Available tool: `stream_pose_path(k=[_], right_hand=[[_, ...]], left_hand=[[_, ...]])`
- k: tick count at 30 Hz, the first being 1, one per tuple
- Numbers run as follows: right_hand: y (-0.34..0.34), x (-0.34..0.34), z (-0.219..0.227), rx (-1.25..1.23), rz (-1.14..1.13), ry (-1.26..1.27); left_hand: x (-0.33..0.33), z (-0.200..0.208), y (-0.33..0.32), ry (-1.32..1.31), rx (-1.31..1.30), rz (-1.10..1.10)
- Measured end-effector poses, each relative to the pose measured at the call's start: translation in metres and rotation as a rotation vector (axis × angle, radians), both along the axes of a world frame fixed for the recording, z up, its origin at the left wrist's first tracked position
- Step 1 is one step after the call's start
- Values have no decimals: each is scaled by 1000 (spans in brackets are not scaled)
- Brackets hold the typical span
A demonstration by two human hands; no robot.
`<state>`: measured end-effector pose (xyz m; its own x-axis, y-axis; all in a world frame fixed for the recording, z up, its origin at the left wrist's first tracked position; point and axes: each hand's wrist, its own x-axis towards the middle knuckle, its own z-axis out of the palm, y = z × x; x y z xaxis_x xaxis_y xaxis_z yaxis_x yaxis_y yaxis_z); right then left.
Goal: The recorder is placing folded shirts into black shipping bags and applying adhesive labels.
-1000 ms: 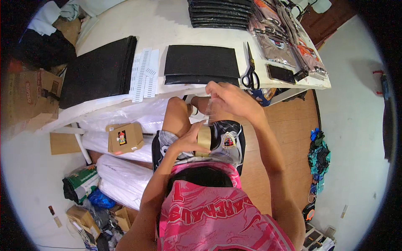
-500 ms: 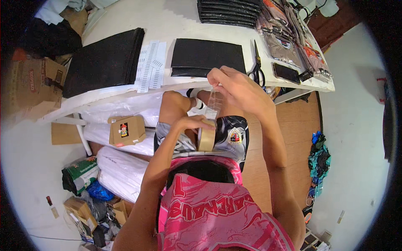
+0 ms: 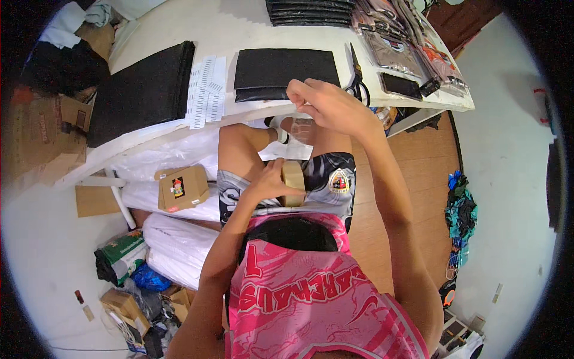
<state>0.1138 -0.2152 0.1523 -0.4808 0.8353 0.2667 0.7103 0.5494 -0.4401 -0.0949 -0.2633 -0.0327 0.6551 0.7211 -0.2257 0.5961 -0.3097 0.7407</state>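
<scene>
Glossy tan roll of packing tape (image 3: 293, 182), clear shiny pulled film strip (image 3: 301, 133), matt black flat plastic mailer bags (image 3: 286, 70), smooth white bench (image 3: 239, 27), brown rough cardboard box (image 3: 179, 188), black-handled metal scissors (image 3: 357, 81)

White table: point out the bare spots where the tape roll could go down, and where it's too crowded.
Bare table lies beyond the black sheet, up to the dark stack. A narrow strip runs between that sheet and the scissors. The right end is crowded with packets and a phone; the left holds the large black stack and label strips.
</scene>
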Motion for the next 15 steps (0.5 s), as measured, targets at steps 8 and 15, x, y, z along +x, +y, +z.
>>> stream_pose_path(k=[8, 15], right_hand=[[-4, -13, 39, 118, 83, 96], [-18, -19, 45, 121, 98, 63]], left_hand=[[-2, 8, 23, 313, -183, -63], [-14, 24, 18, 153, -13, -21]])
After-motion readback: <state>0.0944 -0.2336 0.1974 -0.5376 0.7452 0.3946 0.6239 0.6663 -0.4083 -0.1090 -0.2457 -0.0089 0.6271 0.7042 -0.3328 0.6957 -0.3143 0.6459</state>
